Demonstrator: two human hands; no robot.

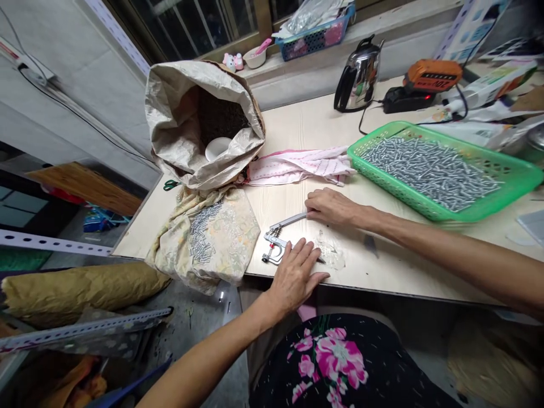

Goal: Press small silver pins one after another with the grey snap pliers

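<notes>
A metal pair of pliers (291,220), with a spring between its arms and a red part at its jaw, lies near the table's front edge with its handles apart. My right hand (329,208) is closed round the end of the upper handle. Over the lower handle lies my left hand (295,269), flat with its fingers stretched out, covering most of that handle. Left of the jaw, a patterned cloth (236,226) carries a spread of small silvery metal pieces (202,232). More such pieces (429,170) fill a green plastic basket (395,201) on the right.
A large open sack (170,113) with a white bowl (217,148) inside stands at the back left. Beside it lies a pink-and-white cloth (301,165). Behind are a kettle (361,73) and an orange battery (432,75) on a black charger (408,102). Green-handled scissors (170,185) peek out by the sack.
</notes>
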